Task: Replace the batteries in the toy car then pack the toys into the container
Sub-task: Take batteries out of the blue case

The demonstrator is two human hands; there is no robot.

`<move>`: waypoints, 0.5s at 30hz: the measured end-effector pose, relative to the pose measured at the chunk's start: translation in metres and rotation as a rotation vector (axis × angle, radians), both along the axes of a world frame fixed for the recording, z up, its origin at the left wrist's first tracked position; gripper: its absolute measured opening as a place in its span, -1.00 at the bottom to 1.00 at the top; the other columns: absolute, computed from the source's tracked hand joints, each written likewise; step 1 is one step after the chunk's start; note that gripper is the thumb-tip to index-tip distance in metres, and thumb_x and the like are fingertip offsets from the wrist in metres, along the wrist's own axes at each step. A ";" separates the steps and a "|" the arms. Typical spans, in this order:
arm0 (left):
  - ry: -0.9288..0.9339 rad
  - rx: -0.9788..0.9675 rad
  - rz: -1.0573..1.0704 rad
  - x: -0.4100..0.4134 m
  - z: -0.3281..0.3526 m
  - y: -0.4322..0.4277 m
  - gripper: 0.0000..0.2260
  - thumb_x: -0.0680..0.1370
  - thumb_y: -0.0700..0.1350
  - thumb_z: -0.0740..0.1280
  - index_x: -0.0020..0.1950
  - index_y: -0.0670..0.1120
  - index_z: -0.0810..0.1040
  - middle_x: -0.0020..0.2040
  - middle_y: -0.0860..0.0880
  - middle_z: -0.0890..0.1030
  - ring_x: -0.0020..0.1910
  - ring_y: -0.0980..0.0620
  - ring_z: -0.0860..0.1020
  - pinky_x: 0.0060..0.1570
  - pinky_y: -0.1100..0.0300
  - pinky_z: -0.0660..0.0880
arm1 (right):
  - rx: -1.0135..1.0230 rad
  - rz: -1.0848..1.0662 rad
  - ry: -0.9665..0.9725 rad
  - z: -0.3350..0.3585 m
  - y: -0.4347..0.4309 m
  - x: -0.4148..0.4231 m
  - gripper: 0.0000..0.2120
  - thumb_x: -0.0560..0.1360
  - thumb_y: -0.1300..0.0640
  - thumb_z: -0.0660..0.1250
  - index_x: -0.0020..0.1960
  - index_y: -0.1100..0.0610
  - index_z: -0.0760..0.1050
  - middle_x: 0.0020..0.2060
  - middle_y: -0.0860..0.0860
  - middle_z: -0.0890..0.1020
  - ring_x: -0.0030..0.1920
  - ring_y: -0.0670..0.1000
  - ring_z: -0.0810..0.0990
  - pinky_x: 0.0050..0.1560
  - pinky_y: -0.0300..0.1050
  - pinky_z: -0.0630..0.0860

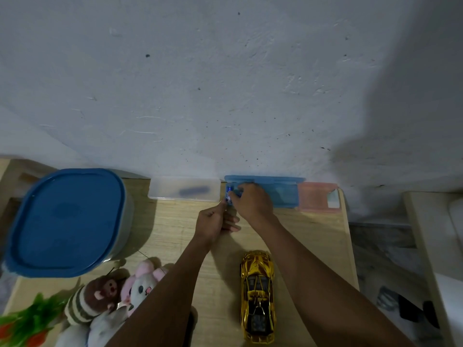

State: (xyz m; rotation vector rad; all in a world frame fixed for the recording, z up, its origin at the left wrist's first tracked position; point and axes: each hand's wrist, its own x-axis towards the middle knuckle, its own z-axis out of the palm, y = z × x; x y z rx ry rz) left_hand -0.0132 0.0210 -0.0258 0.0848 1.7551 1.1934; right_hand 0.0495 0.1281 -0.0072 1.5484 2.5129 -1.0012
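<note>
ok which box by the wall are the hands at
The middle, blue box: left hand and right hand pinch a small blue item at its left end. The clear box and pink box lie untouched.

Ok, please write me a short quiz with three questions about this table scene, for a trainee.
1. True or false: the shiny gold toy car lies inside the large container with the blue lid.
2. What colour is the small pack that the left hand and the right hand hold together?
3. What stands between the clear plastic box and the pink plastic box? A) a blue plastic box B) a plush toy C) the toy car
Key: 1 false; 2 blue; 3 A.
</note>
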 end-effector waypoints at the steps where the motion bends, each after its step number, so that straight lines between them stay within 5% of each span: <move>1: -0.004 -0.002 0.000 -0.001 0.000 0.000 -0.52 0.64 0.08 0.23 -0.08 -0.33 0.67 -0.23 -0.24 0.70 -0.33 -0.18 0.68 -0.17 0.01 0.62 | -0.034 0.004 0.005 -0.001 -0.002 -0.002 -0.66 0.55 -0.09 0.29 0.17 0.12 0.57 0.02 0.05 0.65 0.06 0.06 0.61 -0.06 -0.08 0.55; 10: -0.005 -0.017 -0.012 -0.001 0.004 0.000 -0.50 0.65 0.07 0.20 -0.11 -0.34 0.67 -0.22 -0.24 0.71 -0.34 -0.15 0.68 -0.31 0.15 0.58 | -0.143 0.180 -0.066 0.003 0.011 -0.001 -0.69 0.58 -0.07 0.26 0.20 0.08 0.55 0.04 0.06 0.65 0.01 0.10 0.61 -0.09 -0.13 0.45; 15: -0.001 -0.025 -0.029 -0.002 0.006 0.000 -0.52 0.66 0.08 0.19 -0.10 -0.30 0.68 -0.22 -0.22 0.71 -0.31 -0.15 0.69 -0.39 0.22 0.58 | -0.199 0.212 -0.102 0.005 0.011 -0.006 -0.69 0.61 -0.05 0.16 -0.07 0.15 0.54 -0.25 0.05 0.59 -0.20 0.07 0.56 -0.35 -0.14 0.34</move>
